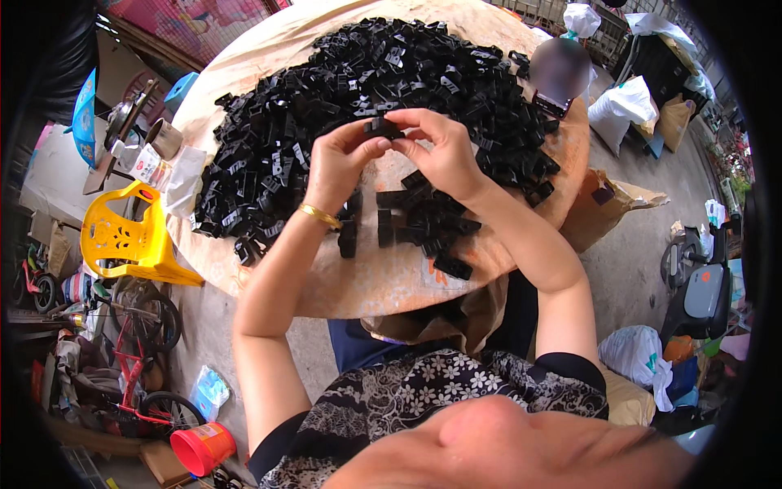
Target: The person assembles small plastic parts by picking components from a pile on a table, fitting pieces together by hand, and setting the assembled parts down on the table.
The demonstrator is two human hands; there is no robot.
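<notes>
Between the fingertips of both hands is a small black plastic part (pixel 381 128), raised over the table. My left hand (pixel 342 161) pinches its left side, thumb and forefinger together. From the other side my right hand (pixel 440 151) grips it the same way. Behind and around the hands spreads a large heap of similar black plastic parts (pixel 277 155). A smaller cluster of black parts (pixel 432 224) lies under my right forearm, nearer the table's front edge. The fingers hide much of the held part, so its exact kind cannot be made out.
The heap rests on a round, tan-covered table (pixel 342 293). An open paper sack (pixel 481 318) sits at its front edge, by my lap. To the left stand a yellow plastic chair (pixel 122 232), a red bicycle (pixel 130 359) and a red bucket (pixel 204 448). White sacks (pixel 623 110) stand at the right.
</notes>
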